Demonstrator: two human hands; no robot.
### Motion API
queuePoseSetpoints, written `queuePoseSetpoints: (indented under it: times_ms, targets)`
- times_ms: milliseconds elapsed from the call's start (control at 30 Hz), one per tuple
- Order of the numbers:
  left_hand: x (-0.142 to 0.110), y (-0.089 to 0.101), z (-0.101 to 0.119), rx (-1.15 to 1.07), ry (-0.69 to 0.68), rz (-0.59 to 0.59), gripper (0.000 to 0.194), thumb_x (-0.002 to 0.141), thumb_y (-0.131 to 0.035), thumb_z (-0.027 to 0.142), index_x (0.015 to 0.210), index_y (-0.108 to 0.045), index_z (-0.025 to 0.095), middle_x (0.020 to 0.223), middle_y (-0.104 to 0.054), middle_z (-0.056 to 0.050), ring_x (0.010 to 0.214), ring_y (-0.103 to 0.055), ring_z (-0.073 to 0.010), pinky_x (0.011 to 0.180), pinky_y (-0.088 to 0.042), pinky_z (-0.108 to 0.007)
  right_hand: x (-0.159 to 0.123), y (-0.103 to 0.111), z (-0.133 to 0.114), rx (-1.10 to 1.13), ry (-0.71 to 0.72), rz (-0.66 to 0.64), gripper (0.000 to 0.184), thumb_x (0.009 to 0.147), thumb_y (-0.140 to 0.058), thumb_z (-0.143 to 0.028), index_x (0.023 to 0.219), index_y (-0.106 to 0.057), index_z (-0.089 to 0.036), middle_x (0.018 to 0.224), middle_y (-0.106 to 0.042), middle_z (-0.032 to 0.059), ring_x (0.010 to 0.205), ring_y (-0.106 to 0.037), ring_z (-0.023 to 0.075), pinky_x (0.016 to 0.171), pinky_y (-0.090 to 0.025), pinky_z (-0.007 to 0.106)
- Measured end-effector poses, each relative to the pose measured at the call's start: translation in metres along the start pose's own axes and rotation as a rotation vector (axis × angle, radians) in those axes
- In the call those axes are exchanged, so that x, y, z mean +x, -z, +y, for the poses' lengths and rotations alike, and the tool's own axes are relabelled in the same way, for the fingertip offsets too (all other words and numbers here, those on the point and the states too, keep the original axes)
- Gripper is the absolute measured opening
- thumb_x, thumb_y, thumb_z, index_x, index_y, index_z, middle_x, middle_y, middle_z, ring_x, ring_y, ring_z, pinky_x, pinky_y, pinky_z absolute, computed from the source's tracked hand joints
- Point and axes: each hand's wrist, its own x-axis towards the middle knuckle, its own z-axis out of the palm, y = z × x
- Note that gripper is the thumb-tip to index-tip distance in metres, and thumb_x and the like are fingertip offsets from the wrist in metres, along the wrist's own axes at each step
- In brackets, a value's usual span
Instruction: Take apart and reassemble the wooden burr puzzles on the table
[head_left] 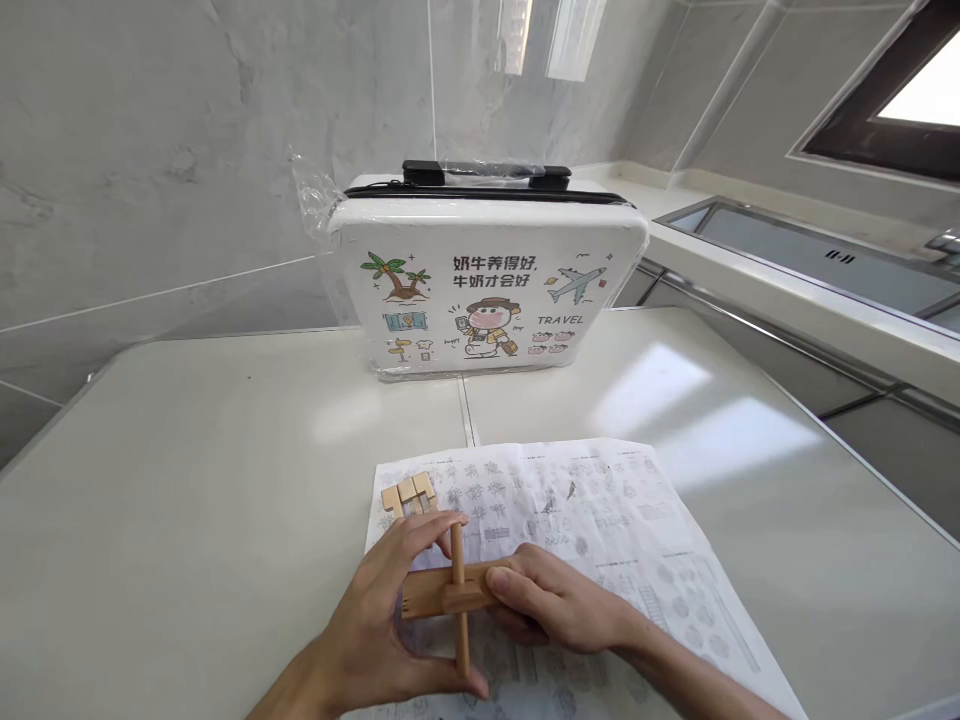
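Left hand (373, 615) pinches one wooden rod (458, 552) (by both ends); right hand (566, 602) squeezes one wooden bar (425, 593). One printed sheet (600, 540), white table (187, 490), grey walls (172, 150).

Brown rod (459, 552), grey-printed white sheet (675, 545)

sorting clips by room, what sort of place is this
Probably a kitchen, perhaps in a home. The grey tiled wall, the pale counter with a glossy framed panel set into it, and the cabinet fronts below suggest it.
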Motion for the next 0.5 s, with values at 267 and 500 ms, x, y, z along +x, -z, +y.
queuePoseSetpoints:
  times_ms: [267, 500]
  targets:
    - [0.0004, 0.0025, 0.0010, 0.055, -0.037, 0.026, 0.105, 0.074, -0.087, 0.070, 0.159, -0.042, 0.028, 0.133, -0.071, -0.015, 0.116, -0.073, -0.0335, 0.102, -0.062, -0.048, -0.0012, 0.0034, -0.0027, 0.046, 0.017, 0.018, 0.070, 0.107, -0.038, -0.072, 0.058, -0.042, -0.022, 0.050, -0.041, -0.0048, 0.044, -0.035, 0.0079, 0.046, -0.029, 0.025]
    - [0.0027, 0.0031, 0.0003, 0.003, 0.036, -0.001, 0.106, 0.070, -0.088, 0.073, 0.157, -0.044, 0.032, 0.135, -0.071, -0.013, 0.123, -0.072, -0.0340, 0.111, -0.059, -0.052, -0.0019, 0.0070, -0.0013, 0.041, 0.017, 0.020, 0.070, 0.107, -0.038, -0.072, 0.058, -0.042, -0.022, 0.051, -0.042, -0.0048, 0.044, -0.035, 0.0084, 0.046, -0.029, 0.025]
